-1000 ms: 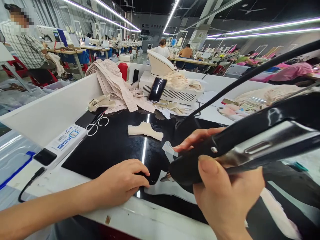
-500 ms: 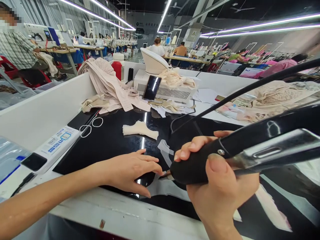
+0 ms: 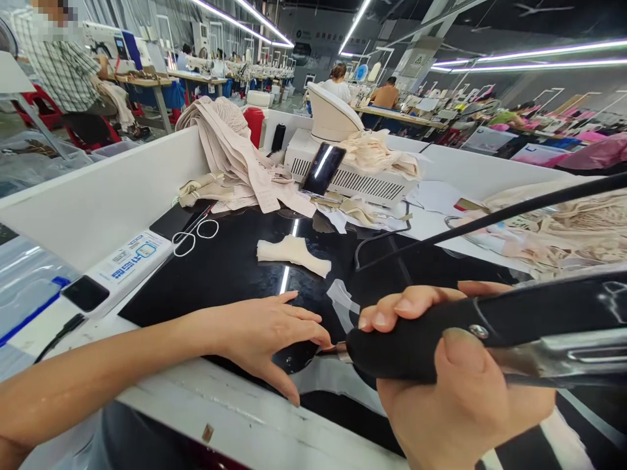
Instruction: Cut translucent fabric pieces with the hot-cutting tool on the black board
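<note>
My right hand [image 3: 460, 385] grips a bulky black hand tool [image 3: 406, 349] with a silver lever along its side. A narrow metal tip [image 3: 337, 352] sticks out of its rounded end, pointing left. My left hand [image 3: 267, 333] rests low over the glossy black board [image 3: 220, 274], fingers spread and empty, its index fingertip close to that tip. Below the tip lies a thin whitish sheet piece [image 3: 337, 378], partly hidden by my right hand. Further back are a small translucent scrap [image 3: 343, 303] and a cream fabric piece [image 3: 292, 253].
Beige fabric strips [image 3: 230, 143] are heaped at the back left. A phone [image 3: 323, 168] leans on a vented white box [image 3: 353, 175]. A black cable [image 3: 490, 219] crosses the right side. More fabric [image 3: 582, 215] lies right, a white carton [image 3: 130, 258] left. People sit at sewing stations beyond.
The view has turned slightly left, shifting the scene rightward. The black tool now lies more level in my right hand. My left hand keeps its spread pose near the tip.
</note>
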A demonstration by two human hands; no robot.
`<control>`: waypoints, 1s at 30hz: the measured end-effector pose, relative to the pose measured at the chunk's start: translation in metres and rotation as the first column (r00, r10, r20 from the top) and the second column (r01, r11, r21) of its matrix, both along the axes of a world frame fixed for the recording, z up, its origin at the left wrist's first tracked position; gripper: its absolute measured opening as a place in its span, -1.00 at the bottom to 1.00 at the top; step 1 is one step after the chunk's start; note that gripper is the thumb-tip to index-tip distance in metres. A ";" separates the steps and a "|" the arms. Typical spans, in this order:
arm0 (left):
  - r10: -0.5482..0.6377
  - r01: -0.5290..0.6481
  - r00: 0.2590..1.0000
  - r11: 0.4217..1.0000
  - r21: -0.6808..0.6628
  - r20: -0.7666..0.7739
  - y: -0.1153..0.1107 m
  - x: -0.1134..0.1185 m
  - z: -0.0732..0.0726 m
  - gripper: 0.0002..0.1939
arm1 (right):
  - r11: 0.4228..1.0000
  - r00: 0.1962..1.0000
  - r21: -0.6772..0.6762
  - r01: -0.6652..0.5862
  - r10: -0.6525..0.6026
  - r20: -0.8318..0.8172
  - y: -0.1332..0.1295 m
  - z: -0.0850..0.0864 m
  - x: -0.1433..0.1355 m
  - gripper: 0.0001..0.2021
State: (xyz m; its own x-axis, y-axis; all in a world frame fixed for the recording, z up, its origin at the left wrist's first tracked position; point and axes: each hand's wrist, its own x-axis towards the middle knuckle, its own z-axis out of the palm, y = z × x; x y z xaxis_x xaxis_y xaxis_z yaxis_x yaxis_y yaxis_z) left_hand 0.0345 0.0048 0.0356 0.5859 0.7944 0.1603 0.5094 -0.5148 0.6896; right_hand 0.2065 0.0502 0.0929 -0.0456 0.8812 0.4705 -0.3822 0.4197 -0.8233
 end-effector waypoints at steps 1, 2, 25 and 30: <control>0.005 -0.005 1.000 1.000 -0.004 0.008 0.000 0.000 0.000 -0.35 | 1.000 1.000 -0.002 0.007 -0.007 0.007 0.000 0.000 0.000 -0.65; 0.009 -0.009 1.000 1.000 -0.009 0.013 0.000 0.000 0.000 -0.34 | 1.000 1.000 -0.007 0.008 -0.008 0.016 -0.001 0.001 0.000 -0.65; -0.018 0.016 1.000 0.997 0.074 0.025 0.004 0.002 -0.004 -0.35 | 0.967 0.970 -0.077 -0.242 0.244 0.011 -0.018 0.001 0.007 -0.66; -0.007 0.003 0.998 0.998 0.069 0.061 0.001 0.002 -0.001 -0.44 | 0.985 0.985 -0.047 -0.164 0.161 -0.063 -0.016 0.003 -0.001 -0.67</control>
